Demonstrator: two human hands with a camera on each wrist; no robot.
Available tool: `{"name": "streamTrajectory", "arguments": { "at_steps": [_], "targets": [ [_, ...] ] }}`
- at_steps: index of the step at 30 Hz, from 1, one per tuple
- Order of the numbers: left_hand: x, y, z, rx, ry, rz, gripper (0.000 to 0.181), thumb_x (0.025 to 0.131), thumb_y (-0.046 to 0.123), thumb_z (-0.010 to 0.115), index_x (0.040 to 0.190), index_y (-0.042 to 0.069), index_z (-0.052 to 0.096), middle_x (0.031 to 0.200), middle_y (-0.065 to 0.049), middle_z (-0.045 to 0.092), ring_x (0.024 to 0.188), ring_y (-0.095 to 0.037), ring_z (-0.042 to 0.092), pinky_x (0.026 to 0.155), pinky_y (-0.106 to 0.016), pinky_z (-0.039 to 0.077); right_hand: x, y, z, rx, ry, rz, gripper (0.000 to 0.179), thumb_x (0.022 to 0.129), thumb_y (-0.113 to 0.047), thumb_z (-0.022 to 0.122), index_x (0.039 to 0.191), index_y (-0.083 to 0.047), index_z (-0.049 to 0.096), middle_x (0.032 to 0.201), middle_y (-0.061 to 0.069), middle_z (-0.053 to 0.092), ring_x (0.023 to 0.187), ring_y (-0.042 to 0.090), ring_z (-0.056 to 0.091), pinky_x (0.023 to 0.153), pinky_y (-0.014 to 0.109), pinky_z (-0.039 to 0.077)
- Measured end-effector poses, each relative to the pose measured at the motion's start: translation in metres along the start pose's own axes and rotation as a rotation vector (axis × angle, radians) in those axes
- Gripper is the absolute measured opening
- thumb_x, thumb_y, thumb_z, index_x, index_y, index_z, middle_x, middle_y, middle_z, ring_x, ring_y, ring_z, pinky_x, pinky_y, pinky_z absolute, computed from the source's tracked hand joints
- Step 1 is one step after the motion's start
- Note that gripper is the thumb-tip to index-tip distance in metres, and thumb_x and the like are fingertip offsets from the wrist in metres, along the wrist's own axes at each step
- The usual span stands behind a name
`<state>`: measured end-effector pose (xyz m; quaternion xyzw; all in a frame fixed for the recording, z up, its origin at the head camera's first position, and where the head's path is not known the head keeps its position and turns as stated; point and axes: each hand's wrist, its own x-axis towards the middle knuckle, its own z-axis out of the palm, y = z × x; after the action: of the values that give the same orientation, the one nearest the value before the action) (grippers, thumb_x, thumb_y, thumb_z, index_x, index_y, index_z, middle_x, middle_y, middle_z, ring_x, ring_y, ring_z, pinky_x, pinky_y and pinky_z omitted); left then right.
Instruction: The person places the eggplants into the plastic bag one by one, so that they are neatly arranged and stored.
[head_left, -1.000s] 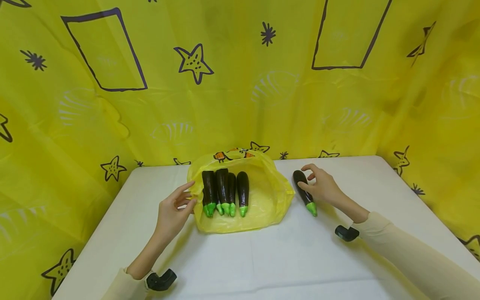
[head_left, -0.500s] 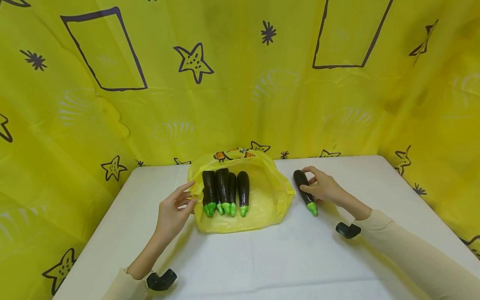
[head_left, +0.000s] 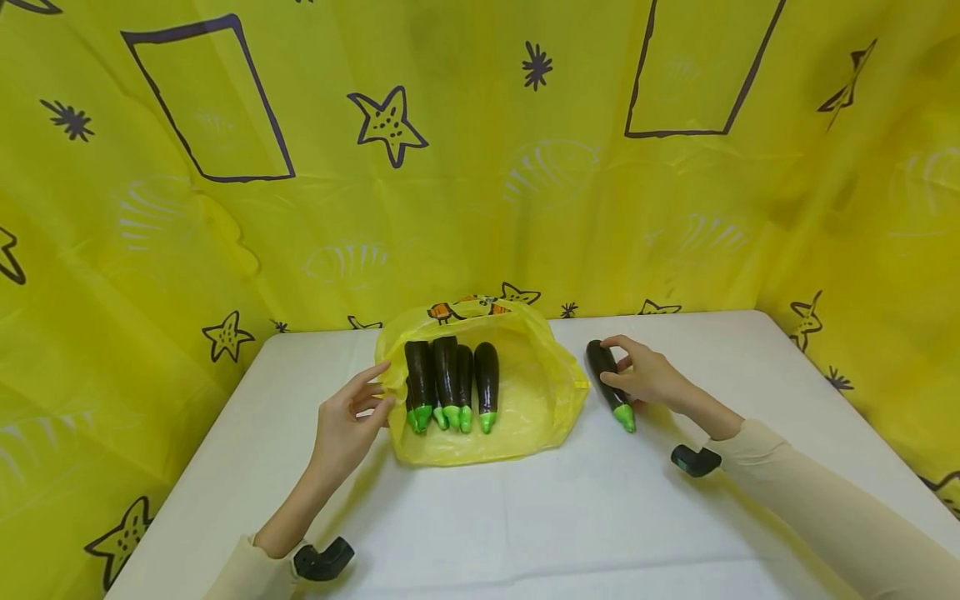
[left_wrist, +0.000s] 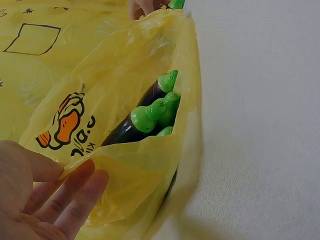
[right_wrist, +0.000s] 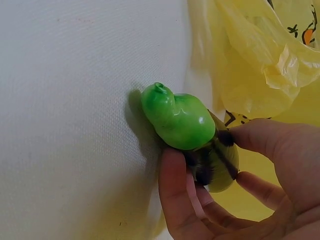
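Note:
A yellow plastic bag [head_left: 525, 417] lies with its mouth spread toward me on the table. Inside it, several dark eggplants [head_left: 487, 379] with green stem ends lie side by side. My left hand [head_left: 345, 425] pinches the bag's left edge between thumb and fingers, as the left wrist view shows closely. Right of the bag, one more eggplant [head_left: 606, 379] lies on the white cloth. Around its sides curl the thumb and fingers of my right hand [head_left: 647, 377]. In the right wrist view its green cap [right_wrist: 185, 120] points toward the camera, with the fingers [right_wrist: 180, 195] touching the dark body.
A white cloth covers the table [head_left: 480, 525]. Yellow printed sheeting [head_left: 465, 208] hangs behind the table and along both sides. The bag's back rim stands close to that sheeting.
My right hand's fingers have closed around the eggplant outside the bag, which has barely shifted. The left hand and the bag stay in place.

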<state>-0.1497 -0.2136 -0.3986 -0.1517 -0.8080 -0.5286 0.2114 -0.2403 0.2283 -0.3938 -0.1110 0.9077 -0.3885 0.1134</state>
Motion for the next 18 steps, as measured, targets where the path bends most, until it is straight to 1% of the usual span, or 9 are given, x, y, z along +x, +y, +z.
{"name": "streamTrajectory", "arguments": {
  "at_steps": [8,18],
  "targets": [
    [-0.0001,-0.0009,0.0008,-0.005,0.0,0.001,0.052,0.09,-0.013,0.071,0.138,0.006,0.064,0.102,-0.019,0.075,0.082,-0.033,0.075,0.061,-0.026,0.063,-0.0025,-0.003,0.0001,0.009,-0.001,0.001,0.061,0.1,-0.018,0.067,0.152,-0.007,0.038,0.122,0.032,0.056,0.073,0.024,0.064,0.059,0.037,0.061],
    [0.0004,0.0002,0.0006,0.001,0.0,-0.008,0.052,0.09,-0.012,0.071,0.138,0.006,0.064,0.102,-0.019,0.075,0.082,-0.033,0.075,0.061,-0.026,0.063,-0.001,-0.0017,0.0005,-0.001,-0.001,0.002,0.061,0.1,-0.018,0.068,0.152,-0.007,0.038,0.122,0.032,0.056,0.07,0.023,0.065,0.059,0.037,0.062]
  ]
}}
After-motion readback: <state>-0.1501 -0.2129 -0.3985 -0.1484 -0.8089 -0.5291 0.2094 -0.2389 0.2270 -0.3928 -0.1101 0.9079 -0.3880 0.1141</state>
